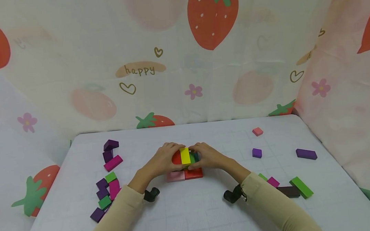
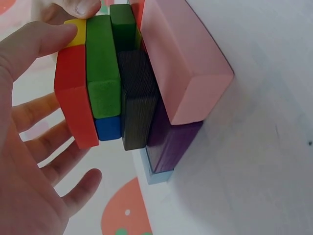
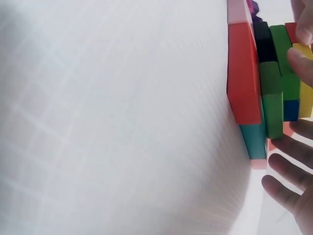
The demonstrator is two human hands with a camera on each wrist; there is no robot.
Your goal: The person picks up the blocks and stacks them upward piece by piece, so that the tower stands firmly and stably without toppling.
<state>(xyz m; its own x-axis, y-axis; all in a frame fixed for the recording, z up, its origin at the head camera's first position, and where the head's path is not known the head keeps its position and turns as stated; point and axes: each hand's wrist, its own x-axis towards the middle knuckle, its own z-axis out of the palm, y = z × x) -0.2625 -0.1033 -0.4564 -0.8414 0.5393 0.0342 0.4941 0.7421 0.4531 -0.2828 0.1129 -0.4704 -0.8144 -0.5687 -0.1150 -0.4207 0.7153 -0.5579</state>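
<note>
Both hands meet over a layered stack of coloured blocks at the table's middle. My left hand (image 1: 165,160) and right hand (image 1: 211,157) pinch a yellow block (image 1: 185,156) on top, thumbs at its near end and index fingers toward its far end. Beside it on the left lies a red block (image 2: 72,98), with left fingers spread behind it. Green (image 2: 102,68), blue (image 3: 291,110) and black (image 2: 137,98) blocks show beneath. A pink block (image 1: 176,176) and a larger red block (image 1: 195,173) form the near side of the base. Palms partly hide the stack's sides in the head view.
Purple, magenta and green blocks (image 1: 115,189) lie scattered left, near the left forearm. On the right are a purple block (image 1: 306,154), a small violet one (image 1: 257,153), a salmon one (image 1: 257,131), and a dark block (image 1: 288,192) touching a green one (image 1: 301,187). Printed cloth (image 1: 214,76) hangs behind.
</note>
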